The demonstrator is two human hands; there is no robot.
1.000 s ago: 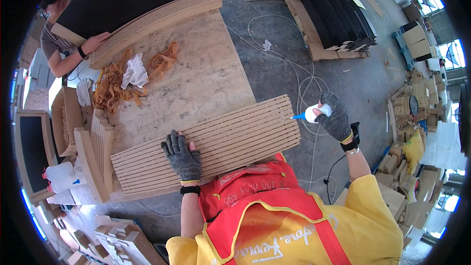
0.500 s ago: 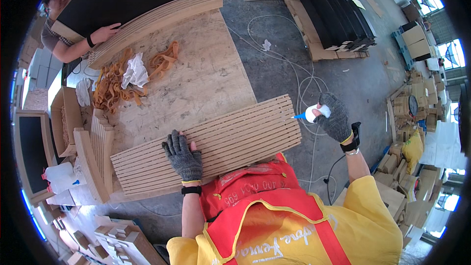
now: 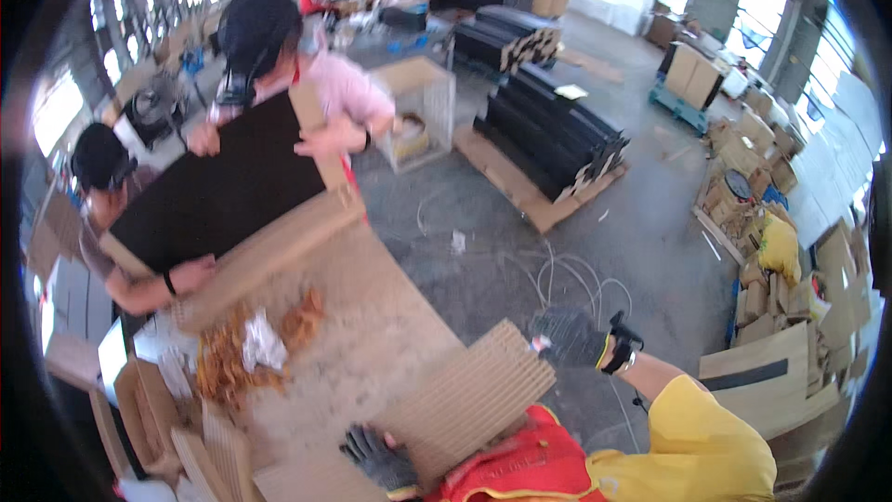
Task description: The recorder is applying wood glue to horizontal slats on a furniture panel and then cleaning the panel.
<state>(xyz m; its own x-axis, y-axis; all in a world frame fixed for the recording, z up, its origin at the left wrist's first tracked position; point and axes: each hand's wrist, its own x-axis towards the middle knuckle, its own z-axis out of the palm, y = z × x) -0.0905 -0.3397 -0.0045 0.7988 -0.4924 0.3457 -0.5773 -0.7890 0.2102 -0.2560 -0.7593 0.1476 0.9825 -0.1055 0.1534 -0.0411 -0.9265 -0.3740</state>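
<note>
The left hand [image 3: 383, 465], in a dark grey knitted glove with dark fingertips, rests with fingers spread on a slanting row of narrow, light-brown wooden strips [image 3: 478, 395]. The strips lie side by side at the near edge of a worn, pale plywood tabletop [image 3: 376, 311], reaching to both left and right of that palm. The right hand [image 3: 571, 337], gloved alike, is just beside their far right end. Its fingers are curled around what looks like a small white bottle [image 3: 540, 343], though blur and the glove hide most of it; the bottle's visible part sits at the left side of the grip, close to the strips' end. On the left of the tabletop lie tangled orange-brown bands [image 3: 228, 363] and a crumpled white scrap [image 3: 264, 344]. On the far left, two co-workers have their hands on a large black panel with pale wooden edges [image 3: 232, 177].
</note>
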